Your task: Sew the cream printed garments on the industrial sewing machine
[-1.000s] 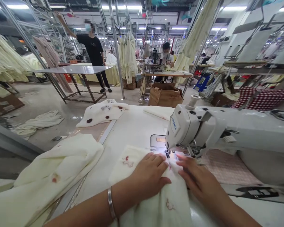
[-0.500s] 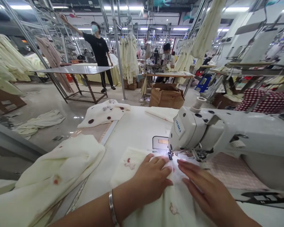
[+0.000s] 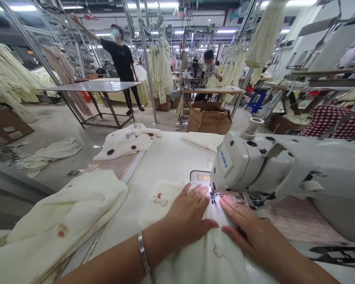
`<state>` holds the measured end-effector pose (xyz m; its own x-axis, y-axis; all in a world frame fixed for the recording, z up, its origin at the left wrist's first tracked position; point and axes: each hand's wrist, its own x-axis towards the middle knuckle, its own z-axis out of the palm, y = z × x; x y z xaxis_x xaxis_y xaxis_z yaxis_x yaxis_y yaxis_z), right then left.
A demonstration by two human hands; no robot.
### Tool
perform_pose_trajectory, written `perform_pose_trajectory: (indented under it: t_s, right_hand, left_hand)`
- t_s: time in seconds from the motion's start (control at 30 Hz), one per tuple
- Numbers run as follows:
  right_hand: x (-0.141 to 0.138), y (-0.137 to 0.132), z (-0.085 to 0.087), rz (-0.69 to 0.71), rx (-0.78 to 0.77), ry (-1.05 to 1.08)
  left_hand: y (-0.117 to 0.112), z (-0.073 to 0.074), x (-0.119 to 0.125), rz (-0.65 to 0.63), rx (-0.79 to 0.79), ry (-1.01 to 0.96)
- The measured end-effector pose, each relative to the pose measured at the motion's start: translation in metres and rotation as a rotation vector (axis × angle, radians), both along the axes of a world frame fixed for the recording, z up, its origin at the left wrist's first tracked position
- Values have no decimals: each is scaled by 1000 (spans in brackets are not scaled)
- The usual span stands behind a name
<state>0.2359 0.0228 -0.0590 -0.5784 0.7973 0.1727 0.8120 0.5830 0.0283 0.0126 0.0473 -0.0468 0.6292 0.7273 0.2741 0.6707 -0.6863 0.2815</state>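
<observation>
Cream fabric [image 3: 221,252] with small embroidered figures lies under the needle area of a white sewing machine [image 3: 254,165]. My left hand [image 3: 189,209] rests flat on it, left of the lit presser foot [image 3: 213,198], fingers stretched forward and thumb out to the side. On the other side of the foot, my right hand [image 3: 242,225] also lies flat on the cloth, its fingertips close to the foot and its thumb apart. Both palms face down and cover part of the fabric. A metal bangle circles my left wrist.
A heap of cream cloth [image 3: 73,213] lies to the left, and a spotted white piece [image 3: 127,142] at the table's far left corner. Beyond are a cardboard box [image 3: 208,118], a metal table [image 3: 97,86], a standing person [image 3: 121,59] and a seated person [image 3: 208,71]. Scissors-like black tool [image 3: 337,254] lies right.
My hands have shifted slightly forward along the cloth beside the presser foot. My right hand's fingers now lie flatter on the fabric. The view has tilted a little.
</observation>
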Motion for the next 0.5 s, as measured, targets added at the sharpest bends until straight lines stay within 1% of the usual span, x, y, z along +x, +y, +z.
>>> perform_pose_trajectory:
  t_s: [0.2,0.33,0.5]
  right_hand:
    - [5,11,-3,-13,148,86]
    - [6,19,-10,-31,157,110]
    - [16,22,-23,-11,162,238]
  left_hand:
    - [12,0,3,36,-52,-8]
    - [16,1,6,53,-70,-12]
    - [15,4,5,54,-100,-17]
